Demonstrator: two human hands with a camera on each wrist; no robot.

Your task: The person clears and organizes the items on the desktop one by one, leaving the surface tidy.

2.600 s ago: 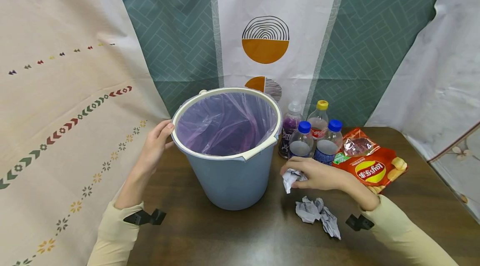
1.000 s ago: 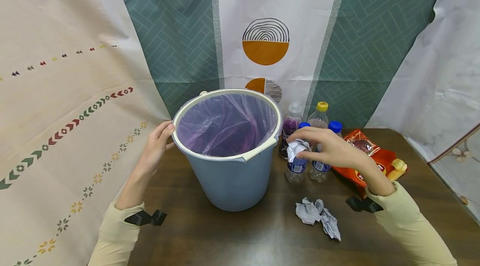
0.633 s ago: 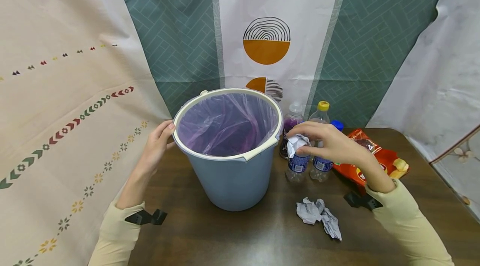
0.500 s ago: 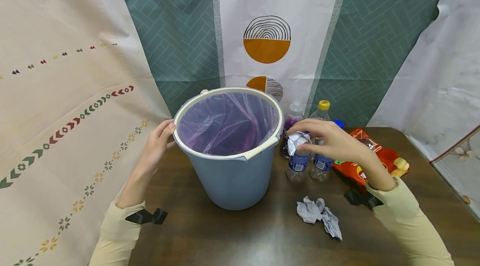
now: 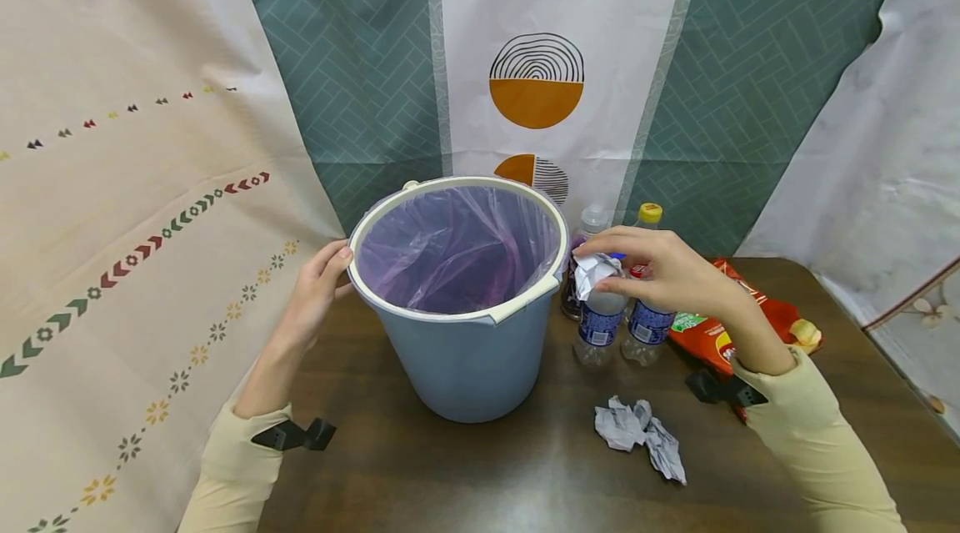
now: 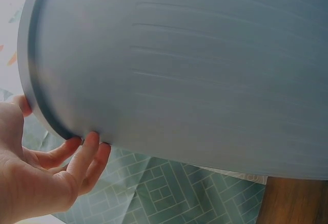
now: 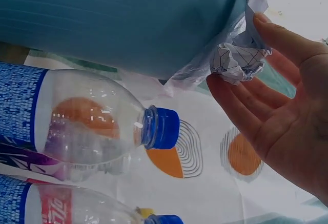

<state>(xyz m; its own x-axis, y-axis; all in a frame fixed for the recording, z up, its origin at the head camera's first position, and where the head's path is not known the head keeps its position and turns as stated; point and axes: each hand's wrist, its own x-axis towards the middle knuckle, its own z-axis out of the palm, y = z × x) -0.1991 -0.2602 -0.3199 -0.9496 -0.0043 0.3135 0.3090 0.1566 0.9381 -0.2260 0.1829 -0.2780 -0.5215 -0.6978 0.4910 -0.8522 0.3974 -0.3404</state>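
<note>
Tabletop (image 5: pixel 420 466) of dark brown wood lies before a green-and-white patterned curtain (image 5: pixel 352 57); on it stands a lined blue bucket (image 5: pixel 465 366), gripped at its rim (image 5: pixel 450 317) by the left hand (image 5: pixel 317 287); the right hand (image 5: pixel 667 270) pinches crumpled paper (image 5: pixel 595 274) nearby.

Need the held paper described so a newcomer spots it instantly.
Start at the big blue-grey bucket with the cream rim, standing on the dark wooden table. Just right of that rim in the head view, the person's right grip pinches a crumpled white paper. It alone is held up in the air; the other crumpled paper lies on the table.
</note>
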